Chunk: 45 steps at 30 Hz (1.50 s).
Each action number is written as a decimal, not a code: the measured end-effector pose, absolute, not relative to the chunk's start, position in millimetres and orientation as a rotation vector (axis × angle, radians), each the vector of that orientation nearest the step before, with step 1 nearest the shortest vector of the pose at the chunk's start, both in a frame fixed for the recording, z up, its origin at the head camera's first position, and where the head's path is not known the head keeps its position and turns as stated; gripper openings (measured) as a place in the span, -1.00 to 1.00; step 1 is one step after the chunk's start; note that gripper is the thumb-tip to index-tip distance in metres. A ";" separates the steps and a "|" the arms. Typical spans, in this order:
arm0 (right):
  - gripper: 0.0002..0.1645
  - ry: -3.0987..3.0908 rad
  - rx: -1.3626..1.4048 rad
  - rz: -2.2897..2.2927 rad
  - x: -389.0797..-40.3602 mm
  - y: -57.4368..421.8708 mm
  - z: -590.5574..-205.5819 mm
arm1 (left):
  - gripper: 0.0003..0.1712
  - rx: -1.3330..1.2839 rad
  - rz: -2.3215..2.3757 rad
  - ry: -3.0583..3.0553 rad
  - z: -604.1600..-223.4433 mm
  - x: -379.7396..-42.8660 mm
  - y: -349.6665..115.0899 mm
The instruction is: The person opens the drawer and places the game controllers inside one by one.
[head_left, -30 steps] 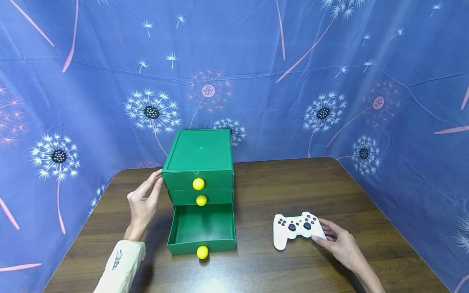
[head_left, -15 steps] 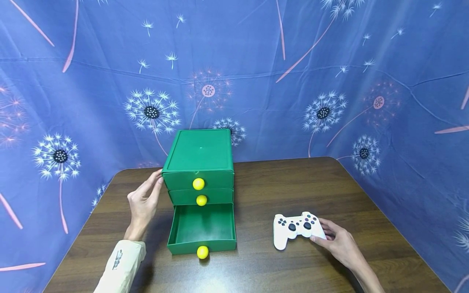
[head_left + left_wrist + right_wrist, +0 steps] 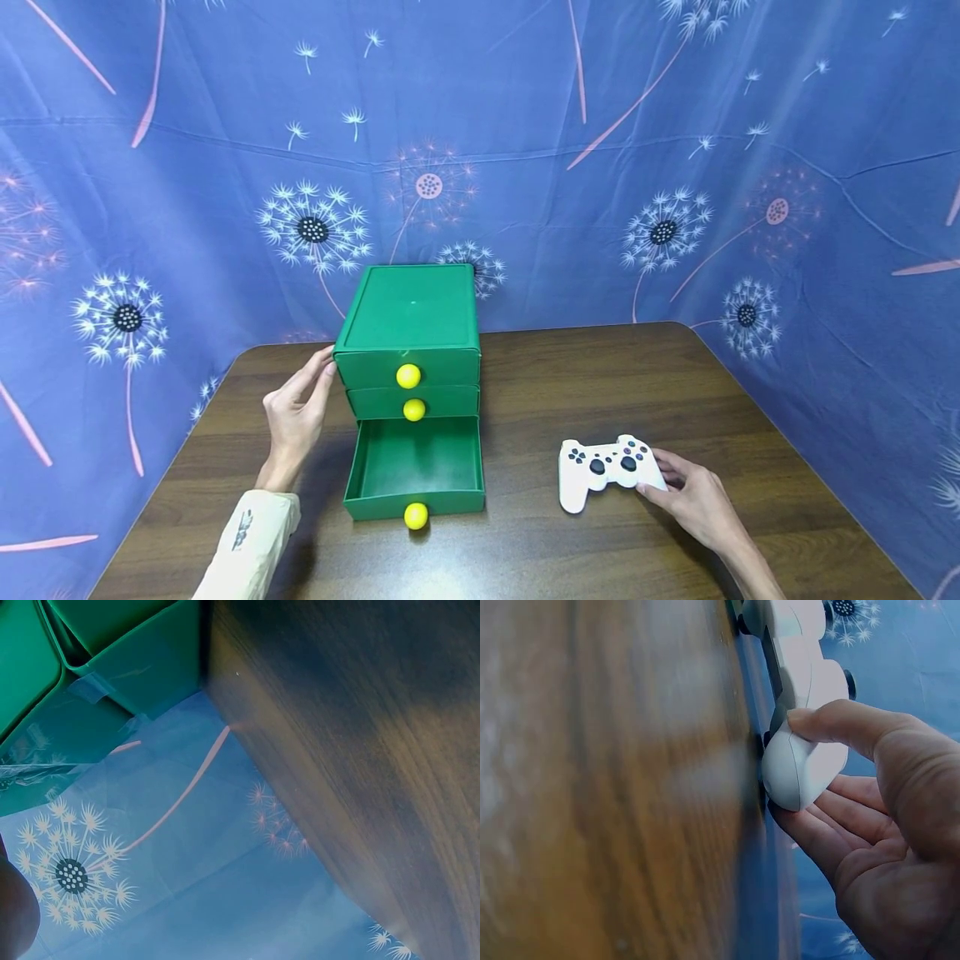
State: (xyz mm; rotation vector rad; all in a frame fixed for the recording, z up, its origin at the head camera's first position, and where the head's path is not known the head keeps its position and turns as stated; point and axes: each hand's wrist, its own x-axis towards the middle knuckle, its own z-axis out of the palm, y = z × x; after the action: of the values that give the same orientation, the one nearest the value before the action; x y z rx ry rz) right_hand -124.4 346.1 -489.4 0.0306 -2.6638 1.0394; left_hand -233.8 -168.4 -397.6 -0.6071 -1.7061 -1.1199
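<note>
A green cabinet (image 3: 408,308) with three stacked drawers and yellow ball knobs stands left of centre in the head view. Its bottom drawer (image 3: 416,467) is pulled out, with nothing seen inside; the upper two are closed. My left hand (image 3: 294,417) touches the cabinet's upper left front corner with fairly straight fingers. Some fingertips are hidden there. On the right, a white game controller (image 3: 607,467) lies on the table, sticks upward. My right hand (image 3: 697,500) holds its right grip, the thumb (image 3: 832,720) on one side and the fingers (image 3: 817,832) on the other.
The brown wooden table (image 3: 540,392) spreads around the cabinet and controller. Blue cloth (image 3: 525,208) with a dandelion print hangs behind and beside it. Clear tape (image 3: 91,686) shows on the cabinet in the left wrist view.
The head view has shifted very slightly. Both hands, the drawers and the controller stay where they were.
</note>
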 end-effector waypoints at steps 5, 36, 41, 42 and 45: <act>-0.33 -2.648 0.036 1.013 -123.2 339.8 -487.6 | -0.59 -0.611 -1.124 -1.705 -392.6 -229.4 -165.8; -0.38 -2.403 -0.030 1.199 -120.3 289.9 -479.6 | -0.58 -0.614 -1.122 -1.698 -394.1 -230.2 -167.7; -0.38 -2.384 -0.058 1.211 -120.6 281.1 -478.9 | -0.58 -0.623 -1.125 -1.697 -392.1 -229.3 -166.9; -0.38 -2.382 -0.066 1.216 -120.3 278.9 -478.5 | -0.58 -0.623 -1.125 -1.696 -392.0 -229.4 -166.8; -0.38 -2.355 -0.069 1.257 -119.2 272.1 -476.8 | -0.59 -0.626 -1.123 -1.695 -391.9 -229.7 -166.7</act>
State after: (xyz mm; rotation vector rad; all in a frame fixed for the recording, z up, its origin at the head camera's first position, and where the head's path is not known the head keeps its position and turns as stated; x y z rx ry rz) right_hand -119.2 272.1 -476.8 -0.0687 -2.3555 1.2570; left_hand -229.7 -166.7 -391.9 -0.6262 -1.6950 -1.1226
